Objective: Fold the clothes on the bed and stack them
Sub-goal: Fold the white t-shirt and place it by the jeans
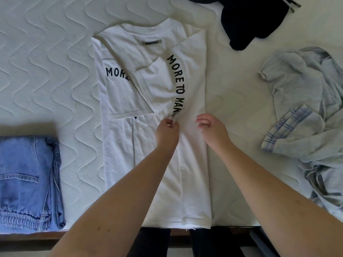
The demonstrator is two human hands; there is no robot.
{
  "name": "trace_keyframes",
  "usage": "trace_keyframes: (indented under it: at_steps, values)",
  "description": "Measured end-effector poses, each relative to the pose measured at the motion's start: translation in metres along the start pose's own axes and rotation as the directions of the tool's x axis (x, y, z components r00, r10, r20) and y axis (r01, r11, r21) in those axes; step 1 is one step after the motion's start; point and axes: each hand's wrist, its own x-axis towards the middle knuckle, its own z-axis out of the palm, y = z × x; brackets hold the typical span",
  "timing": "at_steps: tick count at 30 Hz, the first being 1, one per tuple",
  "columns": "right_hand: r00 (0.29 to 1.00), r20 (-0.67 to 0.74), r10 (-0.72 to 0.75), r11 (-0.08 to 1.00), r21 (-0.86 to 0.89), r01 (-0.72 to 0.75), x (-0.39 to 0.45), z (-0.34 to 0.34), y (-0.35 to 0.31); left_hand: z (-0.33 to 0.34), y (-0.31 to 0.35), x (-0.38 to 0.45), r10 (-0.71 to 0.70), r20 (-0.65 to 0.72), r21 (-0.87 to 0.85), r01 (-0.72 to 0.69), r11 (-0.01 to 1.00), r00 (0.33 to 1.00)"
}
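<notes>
We log the bed point(46, 58) first: a white quilted mattress that carries every garment. In the middle lies the white T-shirt point(130, 145), lettered, both sides and sleeves already turned in to make a long strip; the cross fold is not yet made. At the right lies a crumpled pale grey garment with plaid trim point(300, 93), unfolded. At the left edge sit folded blue jeans point(24, 179), which we judge finished and the likely base of the stack. At the top is a dark garment point(246, 21), loose, not folded. Our estimate: one item done, one midway, two left. The left hand point(168, 132) pinches a tuck of shirt cloth near the lettering. The right hand point(211, 128) is just beside it, fingers loosely curled, holding nothing, wrist resting on the shirt
</notes>
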Motion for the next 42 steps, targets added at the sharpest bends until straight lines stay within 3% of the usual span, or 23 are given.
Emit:
trace_keyframes:
  at_steps: [4, 7, 10, 12, 18, 25, 30, 35, 40, 42]
  values:
    - [0.996, 0.000, -0.085, 0.980, -0.180, 0.083, -0.004, -0.001, 0.002, -0.010, -0.009, 0.004, 0.055, 0.012, -0.012, -0.055, 0.998, 0.998]
    - [0.992, -0.077, -0.098, 0.959, -0.274, 0.074, -0.007, -0.002, 0.002, -0.015, -0.011, 0.005, 0.017, 0.195, -0.100, 0.003, 0.995, 0.981]
    - [0.981, -0.181, -0.073, 0.923, -0.384, -0.002, -0.009, -0.004, 0.006, -0.017, -0.012, 0.001, -0.030, 0.373, 0.012, 0.028, 1.000, 0.927]
    - [0.989, -0.144, -0.023, 0.915, -0.401, -0.037, -0.012, -0.003, 0.007, -0.015, -0.017, -0.007, -0.019, 0.421, 0.041, 0.002, 0.999, 0.907]
    - [0.995, -0.046, 0.091, 0.829, -0.551, -0.101, -0.016, -0.003, 0.016, 0.003, -0.048, -0.036, -0.039, 0.399, 0.017, 0.036, 0.999, 0.916]
    - [0.993, -0.093, 0.072, 0.842, -0.528, -0.111, -0.022, -0.008, 0.025, 0.010, -0.080, -0.063, -0.008, 0.300, 0.040, -0.004, 0.999, 0.954]
    - [0.992, 0.055, 0.116, 0.858, -0.508, -0.072, -0.029, -0.009, 0.031, 0.008, -0.103, -0.083, -0.062, 0.308, 0.011, 0.061, 0.998, 0.949]
    - [0.999, 0.004, 0.053, 0.850, -0.524, -0.043, -0.044, -0.016, 0.045, 0.009, -0.125, -0.105, -0.087, 0.338, 0.005, 0.090, 0.996, 0.937]
    - [0.975, 0.154, 0.163, 0.864, -0.500, -0.066, -0.069, -0.017, 0.068, 0.009, -0.133, -0.112, -0.060, 0.370, -0.005, 0.067, 0.998, 0.927]
    - [0.984, 0.121, 0.129, 0.869, -0.492, -0.054, -0.075, -0.017, 0.079, 0.011, -0.136, -0.112, -0.056, 0.368, 0.022, 0.052, 0.998, 0.928]
